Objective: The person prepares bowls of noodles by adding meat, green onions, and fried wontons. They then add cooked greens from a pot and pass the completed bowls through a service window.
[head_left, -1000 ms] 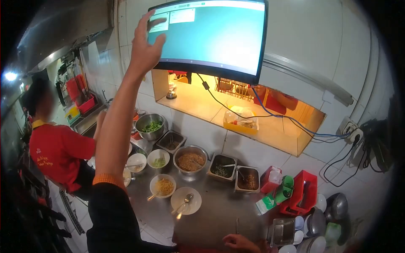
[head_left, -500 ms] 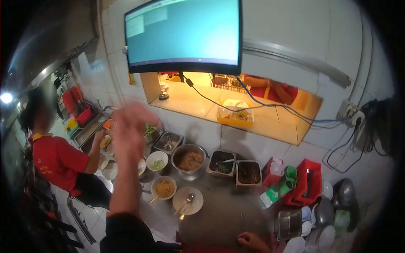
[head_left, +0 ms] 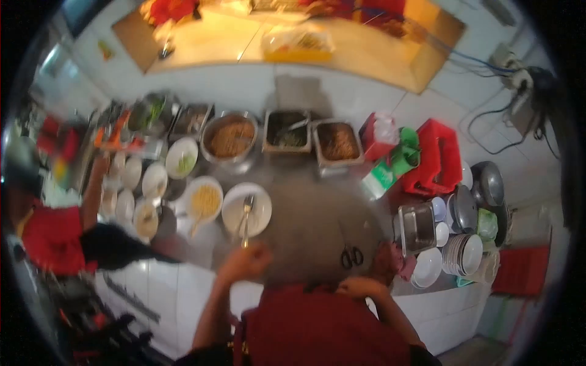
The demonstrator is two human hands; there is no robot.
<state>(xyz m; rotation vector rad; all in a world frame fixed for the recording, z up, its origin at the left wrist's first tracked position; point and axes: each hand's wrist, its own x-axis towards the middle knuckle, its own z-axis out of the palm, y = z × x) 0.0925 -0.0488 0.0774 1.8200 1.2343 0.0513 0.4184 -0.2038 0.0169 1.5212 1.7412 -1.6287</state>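
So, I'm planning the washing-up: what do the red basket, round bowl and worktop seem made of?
The red basket looks like plastic, slightly glossy and evenly coloured. The round bowl looks like polished steel: its wall is silvery and shiny. The worktop may be dull metal, grey with soft reflections; blur leaves that open.

Scissors (head_left: 352, 257) on counter (head_left: 305, 210), plate stack (head_left: 462, 254) right, noodle bowl (head_left: 187, 198) left, basket (head_left: 422, 183) and food pans (head_left: 339, 163) behind

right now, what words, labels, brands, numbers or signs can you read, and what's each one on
Nothing can be read for certain.
Green-and-white packet: pale marks, too blurred to read.
Co-worker's red shirt: no legible lettering.
Yellow-sided box on the ledge: no legible print.
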